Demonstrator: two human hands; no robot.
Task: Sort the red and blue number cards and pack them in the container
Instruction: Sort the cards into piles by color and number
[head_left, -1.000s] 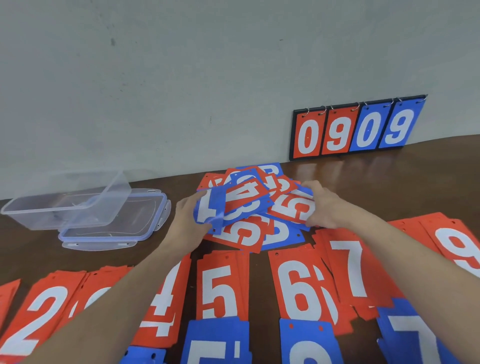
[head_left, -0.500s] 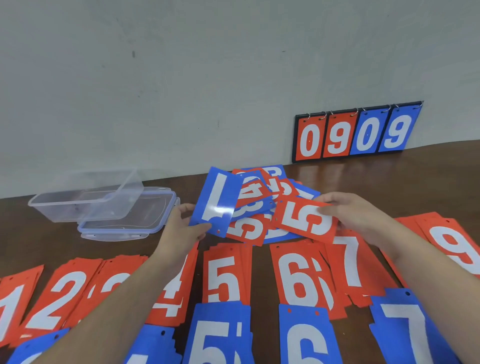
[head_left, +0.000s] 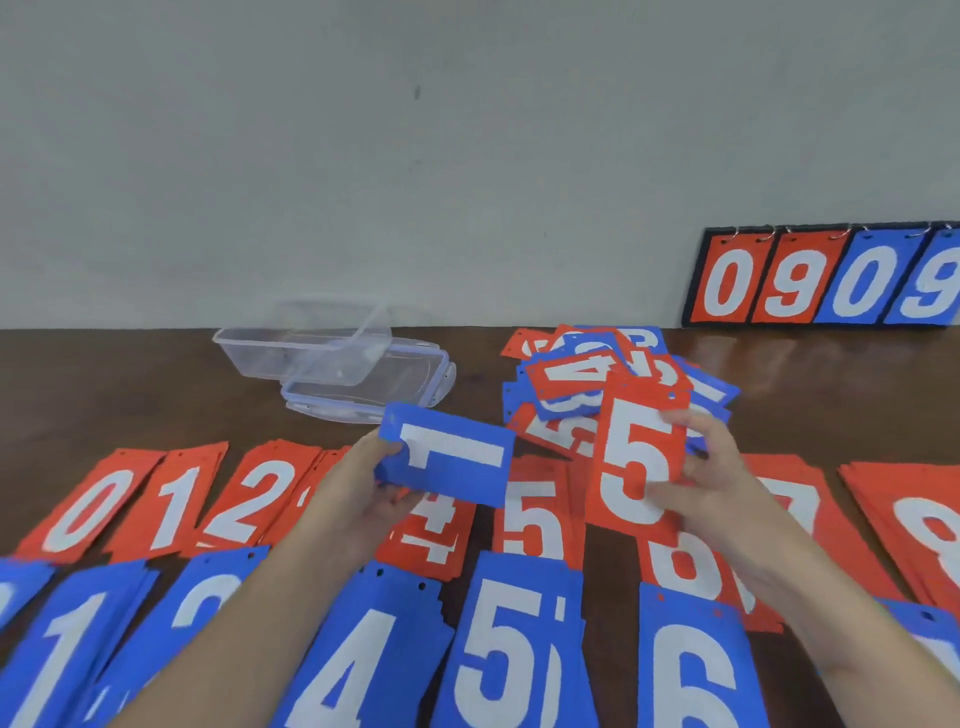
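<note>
Our left hand (head_left: 363, 488) grips a blue 1 card (head_left: 447, 460) turned sideways, our right hand (head_left: 711, 467) pinches an upright red 5 card (head_left: 636, 462) — both held above sorted rows on the surface (head_left: 104, 395). The mixed pile (head_left: 587, 374) lies beyond, and the clear container (head_left: 304, 345) sits tilted on its lid (head_left: 410, 382).

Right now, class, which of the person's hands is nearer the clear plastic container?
Left. The left hand is just in front of the clear plastic container; the right hand is further right, beside the mixed pile.
</note>
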